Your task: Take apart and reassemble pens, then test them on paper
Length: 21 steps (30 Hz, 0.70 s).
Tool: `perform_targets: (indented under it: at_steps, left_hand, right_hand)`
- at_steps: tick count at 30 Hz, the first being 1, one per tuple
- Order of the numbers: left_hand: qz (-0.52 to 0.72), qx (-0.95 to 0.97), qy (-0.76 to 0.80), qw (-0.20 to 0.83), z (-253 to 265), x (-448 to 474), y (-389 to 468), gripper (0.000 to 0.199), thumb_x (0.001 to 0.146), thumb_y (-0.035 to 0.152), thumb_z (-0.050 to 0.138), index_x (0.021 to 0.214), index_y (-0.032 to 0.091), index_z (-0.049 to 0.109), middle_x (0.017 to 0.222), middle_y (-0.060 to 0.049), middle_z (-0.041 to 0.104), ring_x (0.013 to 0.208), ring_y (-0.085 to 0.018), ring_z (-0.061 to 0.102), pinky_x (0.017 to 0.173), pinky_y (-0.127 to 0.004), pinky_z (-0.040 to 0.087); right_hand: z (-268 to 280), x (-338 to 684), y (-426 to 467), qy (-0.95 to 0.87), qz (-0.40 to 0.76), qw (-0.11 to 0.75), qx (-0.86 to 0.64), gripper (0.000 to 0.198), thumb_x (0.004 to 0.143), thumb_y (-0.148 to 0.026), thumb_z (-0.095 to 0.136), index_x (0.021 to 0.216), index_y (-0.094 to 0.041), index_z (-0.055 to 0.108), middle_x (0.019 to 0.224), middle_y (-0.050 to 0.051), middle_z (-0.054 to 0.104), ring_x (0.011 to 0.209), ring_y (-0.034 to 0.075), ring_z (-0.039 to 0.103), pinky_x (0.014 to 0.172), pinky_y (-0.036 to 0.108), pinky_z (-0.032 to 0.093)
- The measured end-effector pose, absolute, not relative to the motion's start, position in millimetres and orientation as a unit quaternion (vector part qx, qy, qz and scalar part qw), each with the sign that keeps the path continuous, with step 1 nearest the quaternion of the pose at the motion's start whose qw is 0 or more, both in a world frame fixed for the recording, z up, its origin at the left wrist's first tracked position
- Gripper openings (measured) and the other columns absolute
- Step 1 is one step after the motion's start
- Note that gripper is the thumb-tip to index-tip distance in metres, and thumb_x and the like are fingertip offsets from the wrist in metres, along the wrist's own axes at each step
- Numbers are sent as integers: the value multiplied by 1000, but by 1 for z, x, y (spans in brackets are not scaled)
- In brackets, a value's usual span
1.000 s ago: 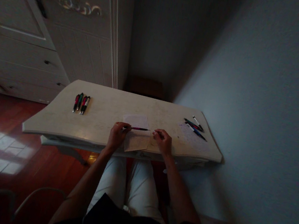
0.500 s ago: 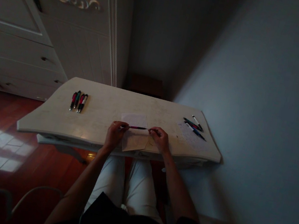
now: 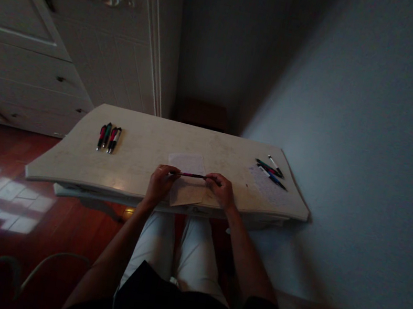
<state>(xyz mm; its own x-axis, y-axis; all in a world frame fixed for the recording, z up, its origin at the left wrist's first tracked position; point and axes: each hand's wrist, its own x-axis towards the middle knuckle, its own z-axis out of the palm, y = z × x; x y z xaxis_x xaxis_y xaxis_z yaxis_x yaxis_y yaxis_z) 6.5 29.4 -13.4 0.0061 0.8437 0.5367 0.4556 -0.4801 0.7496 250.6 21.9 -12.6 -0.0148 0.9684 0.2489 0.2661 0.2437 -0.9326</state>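
Four pens (image 3: 112, 140) already lie left of the middle paper (image 3: 185, 194), loose pens (image 3: 272, 178) right; left hand (image 3: 160, 183) and right hand (image 3: 221, 189) grasp one pen (image 3: 192, 175) above it.

left grip (image 3: 160, 183) pinched | right grip (image 3: 221, 191) pinched | left forearm (image 3: 115, 245), right forearm (image 3: 247, 260): extended forward, converging

Here the reddish floor (image 3: 69, 226) is splashed with bright patches of light (image 3: 24, 225); pale cabinet (image 3: 91, 57) and bluish wall (image 3: 370, 151) are wrapped in gloom!
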Motion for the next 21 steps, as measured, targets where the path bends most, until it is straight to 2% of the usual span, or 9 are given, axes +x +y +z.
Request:
perform_targets:
  at_steps: [10,15,17,19,21]
  left_hand:
    - [520,713,424,206,-12,6,28,12,81,23,68,93,22,69,95,-6,72,90,-21,66,79,-37,54]
    - [515,715,432,190,-12,10,26,42,79,36,74,117,22,61,119,-12,66,110,-26,61,80,-37,53]
    - [516,710,448,169,-12,12,26,48,79,39,74,121,21,58,125,-13,62,115,-28,57,83,-39,52]
    - [507,710,469,141,-11,13,28,36,86,39,66,117,21,60,119,-13,63,113,-28,56,87,-41,49]
    - [479,723,484,117,-11,14,29,21,95,35,53,103,21,65,106,-12,66,104,-27,57,90,-43,46]
  right_hand:
    - [-14,251,20,-606,361,496,-507,23,81,-39,64,90,-20,72,86,4,74,79,20,69,73,29,55]
    - [-10,250,18,-600,352,509,-507,22,80,-40,64,87,-20,70,85,4,73,79,20,69,73,29,54]
    - [-8,250,18,-598,346,515,-508,22,80,-40,64,87,-20,70,85,4,74,79,20,69,74,30,54]
    - [-6,251,17,-592,338,522,-513,22,80,-40,64,87,-20,70,84,5,74,80,21,69,74,31,54]
    - [-5,252,17,-584,329,531,-518,22,79,-39,65,87,-19,70,84,6,74,80,21,69,75,31,53]
